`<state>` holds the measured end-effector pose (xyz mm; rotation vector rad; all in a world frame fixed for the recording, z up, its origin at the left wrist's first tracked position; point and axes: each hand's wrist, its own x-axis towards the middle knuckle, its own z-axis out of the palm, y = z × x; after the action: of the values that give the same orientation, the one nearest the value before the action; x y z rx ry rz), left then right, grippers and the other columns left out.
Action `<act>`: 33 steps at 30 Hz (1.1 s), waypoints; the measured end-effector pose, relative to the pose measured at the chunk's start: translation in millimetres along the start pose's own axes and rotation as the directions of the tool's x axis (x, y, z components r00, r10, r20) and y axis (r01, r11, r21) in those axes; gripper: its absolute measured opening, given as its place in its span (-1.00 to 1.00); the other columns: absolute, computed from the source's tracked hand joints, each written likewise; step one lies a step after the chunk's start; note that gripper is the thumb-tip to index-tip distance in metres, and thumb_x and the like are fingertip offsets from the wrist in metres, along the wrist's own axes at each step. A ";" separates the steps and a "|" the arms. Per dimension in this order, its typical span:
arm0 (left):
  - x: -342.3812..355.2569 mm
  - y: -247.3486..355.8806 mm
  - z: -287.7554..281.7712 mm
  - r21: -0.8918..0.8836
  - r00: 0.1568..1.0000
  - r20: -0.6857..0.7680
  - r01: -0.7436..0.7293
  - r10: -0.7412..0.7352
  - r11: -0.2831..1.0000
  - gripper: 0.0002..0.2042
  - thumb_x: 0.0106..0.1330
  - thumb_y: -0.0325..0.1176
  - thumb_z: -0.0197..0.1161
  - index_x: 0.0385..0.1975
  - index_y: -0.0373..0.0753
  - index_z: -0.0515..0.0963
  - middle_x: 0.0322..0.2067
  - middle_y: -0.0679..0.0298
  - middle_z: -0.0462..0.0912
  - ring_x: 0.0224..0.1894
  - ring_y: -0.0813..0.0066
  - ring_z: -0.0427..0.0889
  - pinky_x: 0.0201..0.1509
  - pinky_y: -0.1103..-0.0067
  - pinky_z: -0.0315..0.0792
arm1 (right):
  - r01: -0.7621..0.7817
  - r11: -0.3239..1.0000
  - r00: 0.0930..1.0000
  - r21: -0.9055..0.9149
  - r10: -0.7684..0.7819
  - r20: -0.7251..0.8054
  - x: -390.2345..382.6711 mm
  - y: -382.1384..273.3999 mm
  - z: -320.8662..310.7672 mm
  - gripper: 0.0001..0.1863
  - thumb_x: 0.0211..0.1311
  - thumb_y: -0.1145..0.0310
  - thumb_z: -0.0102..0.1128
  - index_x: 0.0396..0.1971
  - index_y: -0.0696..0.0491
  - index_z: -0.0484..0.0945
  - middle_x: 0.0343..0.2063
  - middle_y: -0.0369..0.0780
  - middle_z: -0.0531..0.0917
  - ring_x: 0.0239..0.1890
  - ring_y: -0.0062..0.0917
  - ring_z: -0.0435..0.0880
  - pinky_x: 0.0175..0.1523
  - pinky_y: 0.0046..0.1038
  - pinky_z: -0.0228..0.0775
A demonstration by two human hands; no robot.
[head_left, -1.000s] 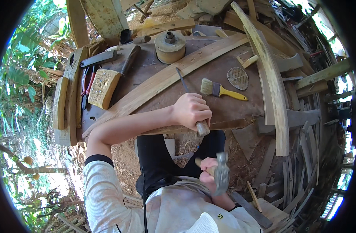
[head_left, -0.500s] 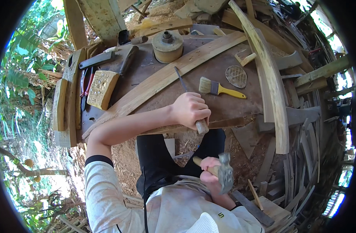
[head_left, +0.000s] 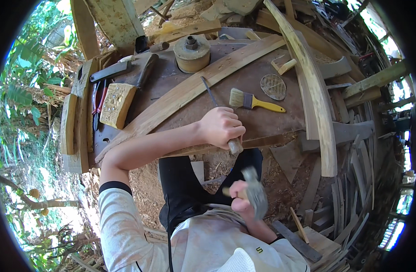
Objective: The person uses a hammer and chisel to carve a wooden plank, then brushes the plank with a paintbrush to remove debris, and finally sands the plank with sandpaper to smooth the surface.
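My left hand (head_left: 220, 127) is wrapped round the wooden handle of a chisel (head_left: 209, 92). The chisel's thin blade points away from me, its tip over a long, slightly curved wooden plank (head_left: 171, 106) lying slantwise across the workbench (head_left: 258, 124). The butt of its handle sticks out below my fist, over the bench's near edge. Lower and to the right, above my lap, my right hand (head_left: 240, 199) grips a hammer (head_left: 257, 197) by its short wooden handle. The hammer's metal head is smeared by motion and stands apart from the chisel.
A paintbrush (head_left: 258, 102) with a yellow handle and an oval woven-patterned piece (head_left: 273, 86) lie right of the chisel. A round block (head_left: 192, 59) stands at the back. Red-handled pliers (head_left: 98, 104) and a carved wooden block (head_left: 118, 105) are left. A long pole (head_left: 308, 77) crosses the right side.
My right hand has lifted the hammer a little, up toward the chisel's handle and slightly left. My left hand keeps its hold on the chisel. The whole view has shifted slightly.
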<state>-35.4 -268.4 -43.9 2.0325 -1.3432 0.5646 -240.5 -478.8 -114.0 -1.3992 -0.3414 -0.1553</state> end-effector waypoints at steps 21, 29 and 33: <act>-3.1 -1.0 -1.7 0.012 0.996 -0.079 -0.029 0.030 0.999 -0.75 -0.13 -0.15 0.49 -0.57 0.01 0.51 -0.58 0.45 0.53 -0.50 0.38 0.59 -0.40 0.41 0.42 | -0.023 0.954 0.999 -0.299 0.036 0.036 -4.0 -10.4 -8.5 -0.52 0.48 -0.05 -0.08 -0.53 0.02 0.40 -0.68 -0.29 0.44 -0.65 -0.49 0.39 -0.50 -0.41 0.16; -0.7 -1.5 0.3 0.003 1.000 -0.022 -0.020 0.020 1.000 -0.73 -0.13 -0.17 0.49 -0.55 -0.03 0.49 -0.58 0.40 0.53 -0.49 0.34 0.61 -0.36 0.38 0.47 | -0.120 0.986 0.990 -0.115 0.127 0.055 -10.5 -1.7 -9.5 -0.18 0.52 -0.51 -0.28 -0.33 0.06 0.42 -0.65 -0.28 0.41 -0.66 -0.54 0.37 -0.54 -0.46 0.19; -0.2 -2.1 0.3 -0.007 0.997 0.079 0.023 -0.022 1.000 -0.71 -0.13 -0.18 0.49 -0.55 -0.06 0.48 -0.57 0.37 0.54 -0.47 0.29 0.61 -0.32 0.35 0.48 | -0.421 0.878 0.876 -0.227 0.458 0.150 18.6 -33.9 -2.1 -0.19 0.51 -0.52 -0.25 -0.27 0.07 0.41 -0.66 -0.28 0.40 -0.67 -0.56 0.37 -0.54 -0.47 0.17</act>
<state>-33.6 -267.8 -44.7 2.0802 -1.3642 0.4720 -233.1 -484.9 -76.5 -1.6508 -0.1650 0.3431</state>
